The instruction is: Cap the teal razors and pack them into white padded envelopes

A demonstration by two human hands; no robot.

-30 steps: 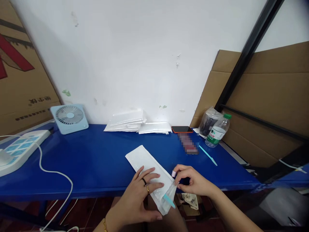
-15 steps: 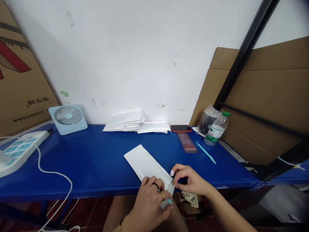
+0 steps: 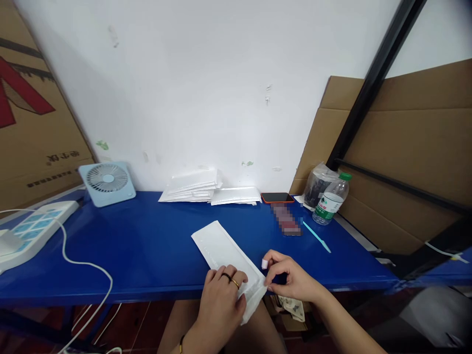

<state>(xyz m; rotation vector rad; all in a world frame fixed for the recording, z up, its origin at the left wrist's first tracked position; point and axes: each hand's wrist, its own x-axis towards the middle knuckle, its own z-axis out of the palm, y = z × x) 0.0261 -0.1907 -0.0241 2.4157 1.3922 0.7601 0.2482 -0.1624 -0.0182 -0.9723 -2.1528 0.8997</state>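
A white padded envelope lies slantwise over the front edge of the blue table, its near end sticking out above my lap. My left hand rests on its near left part, fingers curled and pressed together, the thumb towards the loose, crinkled flap. At the right edge near that flap, my right hand pinches the envelope between thumb and fingers. White tape wraps one fingertip of this hand. Dark and gold rings are on my left fingers.
Stacked white envelopes stand against the wall, with flatter ones beside them. Rightward are a phone, a turquoise stick, and a green-capped bottle. A blue fan and a power strip stand left.
My left hand has slid left and slightly up the envelope, exposing more of the crinkled flap. A small teal piece by its thumb no longer shows. My right hand keeps its pinch.
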